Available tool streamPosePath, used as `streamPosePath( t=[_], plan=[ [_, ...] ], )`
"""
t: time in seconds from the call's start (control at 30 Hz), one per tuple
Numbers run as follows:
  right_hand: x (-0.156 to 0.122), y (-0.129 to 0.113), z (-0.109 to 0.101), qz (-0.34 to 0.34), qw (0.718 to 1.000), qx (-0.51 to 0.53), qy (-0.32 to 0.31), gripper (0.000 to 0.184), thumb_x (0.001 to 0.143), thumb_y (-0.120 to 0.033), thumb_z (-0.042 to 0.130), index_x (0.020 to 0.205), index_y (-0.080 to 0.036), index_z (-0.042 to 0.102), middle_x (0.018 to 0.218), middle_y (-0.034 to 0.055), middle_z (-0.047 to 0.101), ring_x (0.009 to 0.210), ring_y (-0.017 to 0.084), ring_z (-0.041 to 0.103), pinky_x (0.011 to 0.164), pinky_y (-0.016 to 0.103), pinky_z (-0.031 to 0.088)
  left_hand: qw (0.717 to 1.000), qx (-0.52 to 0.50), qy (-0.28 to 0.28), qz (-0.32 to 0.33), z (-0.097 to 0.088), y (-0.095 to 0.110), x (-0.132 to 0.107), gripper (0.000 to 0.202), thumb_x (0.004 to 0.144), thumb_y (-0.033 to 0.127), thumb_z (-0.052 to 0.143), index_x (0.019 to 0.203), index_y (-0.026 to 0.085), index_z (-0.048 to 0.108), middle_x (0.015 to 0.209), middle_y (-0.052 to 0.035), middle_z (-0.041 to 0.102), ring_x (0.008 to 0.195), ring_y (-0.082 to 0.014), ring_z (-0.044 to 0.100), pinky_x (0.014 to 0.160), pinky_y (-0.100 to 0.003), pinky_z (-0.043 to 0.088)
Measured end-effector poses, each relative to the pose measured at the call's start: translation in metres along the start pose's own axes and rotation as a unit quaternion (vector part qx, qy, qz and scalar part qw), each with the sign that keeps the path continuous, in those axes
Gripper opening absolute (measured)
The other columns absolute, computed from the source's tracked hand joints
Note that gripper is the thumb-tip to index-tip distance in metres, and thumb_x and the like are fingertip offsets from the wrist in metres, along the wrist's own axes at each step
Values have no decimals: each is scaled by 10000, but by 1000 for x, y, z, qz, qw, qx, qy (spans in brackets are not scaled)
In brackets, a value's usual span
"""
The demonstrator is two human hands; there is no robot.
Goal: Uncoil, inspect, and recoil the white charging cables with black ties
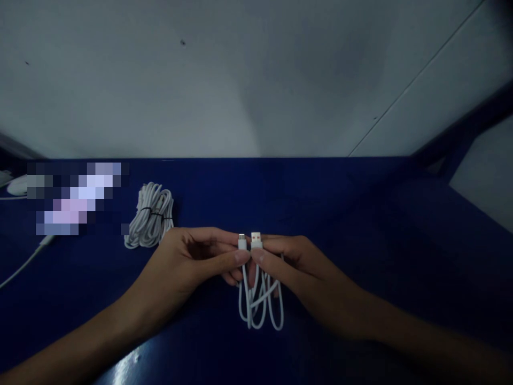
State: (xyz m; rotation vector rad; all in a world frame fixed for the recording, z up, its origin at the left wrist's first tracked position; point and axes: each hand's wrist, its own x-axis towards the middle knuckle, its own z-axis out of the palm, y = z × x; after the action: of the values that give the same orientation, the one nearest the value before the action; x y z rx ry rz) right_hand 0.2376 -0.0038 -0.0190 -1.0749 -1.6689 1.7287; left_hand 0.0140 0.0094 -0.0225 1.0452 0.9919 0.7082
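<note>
A white cable [260,299] is held over the blue table [360,214], near the middle of the scene and toward the near edge. Its two ends are kept upright and side by side: a small plug [242,241] with a silvery tip on the left, and a wider USB plug [256,239] on the right. Below the plugs the cable hangs in several loose loops; whether the lowest bends touch the table cannot be told. The left hand [192,262] is brought in from the near left with the palm turned to the right. Its thumb and forefinger are pinched on the cable just beneath the small plug, and the other fingers are curled under. The right hand [296,262] is brought in from the near right in a mirrored pose, its thumb and forefinger pinched just beneath the USB plug. The fingertips of the two hands are touching. Counted left to right, there are one thin white cord [24,264] lying at the far left edge, one bundle [150,216] of white cable bound with black ties just left of the left hand, and one cable with two plugs in the two hands. A pale wall [240,80] is seen behind the table.
</note>
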Motion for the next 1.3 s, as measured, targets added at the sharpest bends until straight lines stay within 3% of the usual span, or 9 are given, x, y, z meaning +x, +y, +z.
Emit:
streamPosePath(
  t=[1.17, 1.3],
  plan=[
    [1, 1, -1, -8, 1000, 4, -7, 386, 1169, -373, 493, 957, -212, 772, 939, 18, 733, 830, 158, 626, 791, 316, 497, 1000, 1, -5, 0, -2, -1, -1, 195, 905, 205, 914, 1098, 231, 902, 777, -30, 846, 674, -88, 752, 683, -129, 607],
    [1, 1, 0, -4, 1000, 8, -5, 382, 1163, -380, 502, 959, -210, 777, 854, 13, 699, 816, 165, 636, 767, 307, 498, 1000, 8, -11, 5, -3, -3, 1, 198, 916, 205, 906, 1113, 227, 898, 800, -36, 851, 690, -93, 760, 684, -135, 608]
  ],
)
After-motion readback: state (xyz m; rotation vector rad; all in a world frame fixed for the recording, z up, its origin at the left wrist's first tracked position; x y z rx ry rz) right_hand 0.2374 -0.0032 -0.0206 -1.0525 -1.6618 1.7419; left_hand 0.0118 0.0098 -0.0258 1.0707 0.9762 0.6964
